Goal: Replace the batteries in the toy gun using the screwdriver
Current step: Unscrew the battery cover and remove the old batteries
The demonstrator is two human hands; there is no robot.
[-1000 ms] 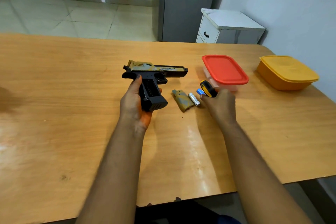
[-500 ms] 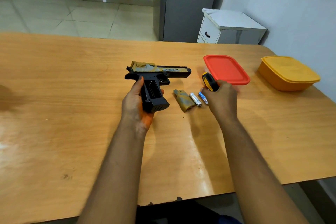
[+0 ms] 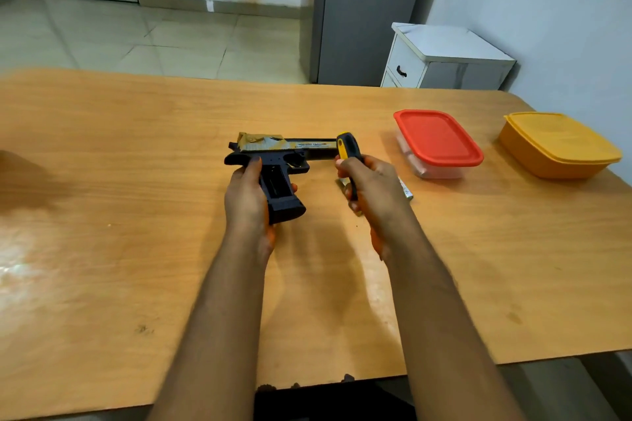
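Black-yellow ribbed screwdriver (image 3: 347,149) in right hand (image 3: 372,188)

The right hand (image 3: 372,195) hides the screwdriver (image 3: 347,147) shaft and most of a battery (image 3: 406,189); the left hand (image 3: 248,202) covers the toy gun (image 3: 273,161) grip's far side.

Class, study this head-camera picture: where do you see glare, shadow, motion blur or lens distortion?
Head view: glare whitens the table at its left edge; soft shadows fall beneath both forearms; the right hand holding the screwdriver is slightly smeared, as is the forearm below it; the left hand gripping the toy gun is sharper; wide-angle distortion bows the table's far edge.
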